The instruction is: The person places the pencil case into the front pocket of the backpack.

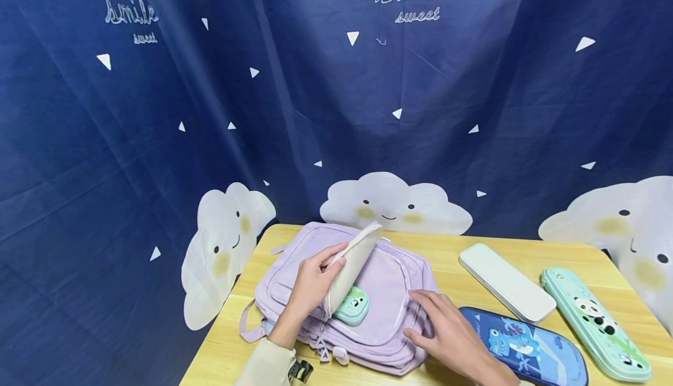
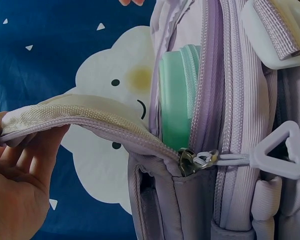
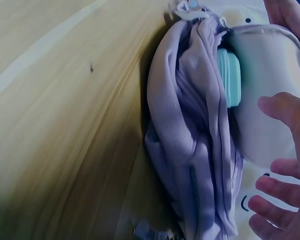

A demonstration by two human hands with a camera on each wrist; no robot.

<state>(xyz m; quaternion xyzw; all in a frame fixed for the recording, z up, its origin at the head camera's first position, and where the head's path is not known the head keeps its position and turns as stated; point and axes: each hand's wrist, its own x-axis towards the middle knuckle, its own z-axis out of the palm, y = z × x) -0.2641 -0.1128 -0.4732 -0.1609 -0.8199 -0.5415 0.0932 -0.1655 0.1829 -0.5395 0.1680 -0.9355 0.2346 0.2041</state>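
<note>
A lavender backpack [image 1: 302,256] lies on the table with its front pocket unzipped. My left hand [image 1: 311,284] pinches the edge of the pocket's flap [image 1: 351,266] and holds it raised, cream lining showing. Inside the pocket sits a mint-green pencil case [image 1: 354,311] with a panda print, partly hidden by the flap; its green side [image 2: 175,100] also shows in the left wrist view. By the backpack's right edge is my right hand [image 1: 447,330], fingers loosely spread and holding nothing. Whether its fingertips touch the fabric I cannot tell.
Right of the backpack lie a blue dinosaur pencil case [image 1: 531,348], a white case [image 1: 507,281] and a longer mint panda pencil case [image 1: 596,322]. A triangular zipper pull [image 2: 282,150] hangs at the pocket. Behind the wooden table [image 1: 526,244] hangs a dark blue curtain [image 1: 336,94].
</note>
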